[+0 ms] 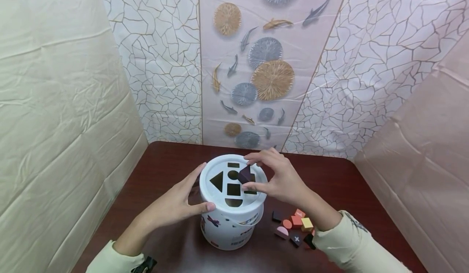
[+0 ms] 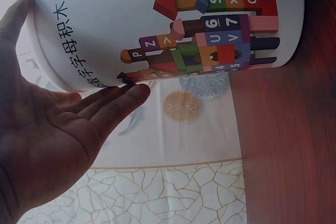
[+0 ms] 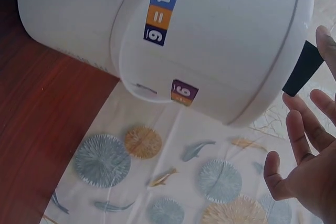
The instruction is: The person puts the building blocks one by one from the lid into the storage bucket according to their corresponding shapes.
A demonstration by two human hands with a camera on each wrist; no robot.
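Dark block (image 1: 245, 174), one, is pinched between the right hand's (image 1: 282, 177) thumb and fingers, above the lid (image 1: 217, 164) at lower centre of the frame. The left hand (image 1: 176, 203) has thumb and fingers spread against the one white bucket (image 1: 225, 235). Six openings show, the block partly covering some. At least eight loose blocks (image 1: 296, 221) lie lower right, the right sleeve (image 1: 353, 240) overlapping their edge.

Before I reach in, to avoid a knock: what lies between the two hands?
The head view shows the white lid there, and the dark block the right hand pinches.
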